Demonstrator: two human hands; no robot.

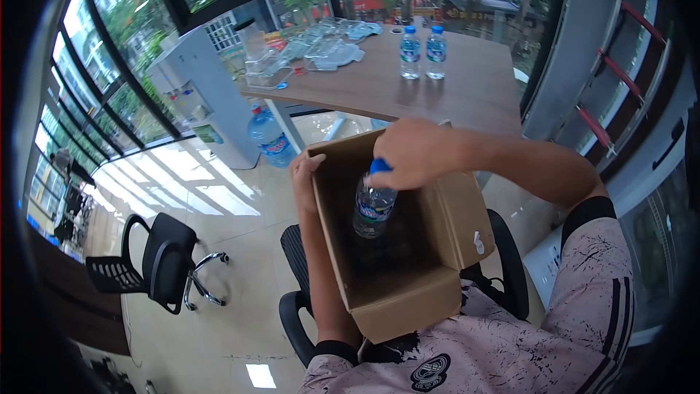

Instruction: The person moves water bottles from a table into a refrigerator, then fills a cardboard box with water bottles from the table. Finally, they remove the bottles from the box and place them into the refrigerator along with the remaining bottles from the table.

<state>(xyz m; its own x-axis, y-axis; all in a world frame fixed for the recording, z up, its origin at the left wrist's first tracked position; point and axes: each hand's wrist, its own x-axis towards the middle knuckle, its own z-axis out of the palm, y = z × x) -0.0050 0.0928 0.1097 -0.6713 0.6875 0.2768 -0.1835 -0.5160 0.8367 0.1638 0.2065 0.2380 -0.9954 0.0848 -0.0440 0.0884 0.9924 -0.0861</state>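
Observation:
An open cardboard box [408,295] is tilted in front of my chest, its flaps folded out. My left hand [306,168] grips the box's left edge near the far corner. Over the box opening, my right hand [408,153] holds a clear water bottle [373,211] by its blue cap. That bottle hangs upright inside the box opening. The dark bottom of the box is hard to make out. Two more water bottles, one on the left [410,55] and one on the right [436,55], stand side by side on the wooden table [474,91].
Clear plastic packaging [328,51] lies at the table's left part. A white water dispenser [211,102] and a large blue bottle [270,135] stand left of the table. A black office chair [168,255] is at the left; another is under the box. A ladder [620,73] leans at the right.

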